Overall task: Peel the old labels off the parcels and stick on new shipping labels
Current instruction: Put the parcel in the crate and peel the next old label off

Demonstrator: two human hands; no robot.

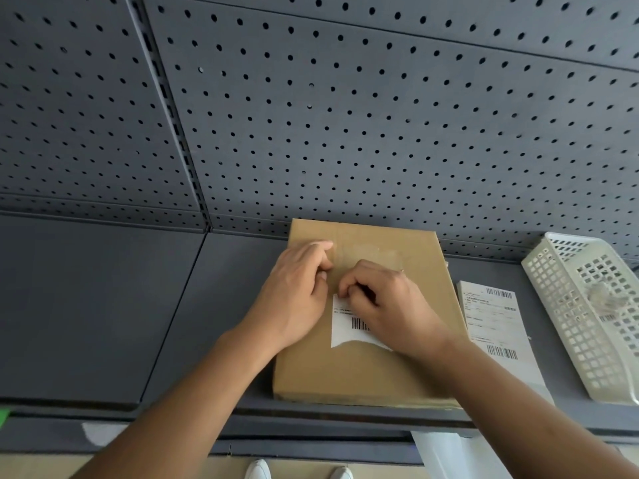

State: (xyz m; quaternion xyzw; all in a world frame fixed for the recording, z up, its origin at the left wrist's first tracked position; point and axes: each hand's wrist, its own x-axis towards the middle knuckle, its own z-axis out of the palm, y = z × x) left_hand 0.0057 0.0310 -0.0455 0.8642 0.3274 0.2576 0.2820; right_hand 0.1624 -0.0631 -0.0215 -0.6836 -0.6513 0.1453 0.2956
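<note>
On shelf (103, 305): parcel (363, 371), old label (345, 328) stuck on top
Left hand (294, 292): fingers curled, resting on parcel
Right hand (383, 300): pinching old label's top edge

A dark grey metal shelf (103, 305) is stretching from left to right, a seam splitting its left part into two panels. A flat cardboard box (363, 371) is lying right of the middle, its near edge reaching the shelf's front lip. A white label sheet (498, 326) is lying flat just right of the box. A white plastic basket (587, 340) is sitting at the far right
</note>
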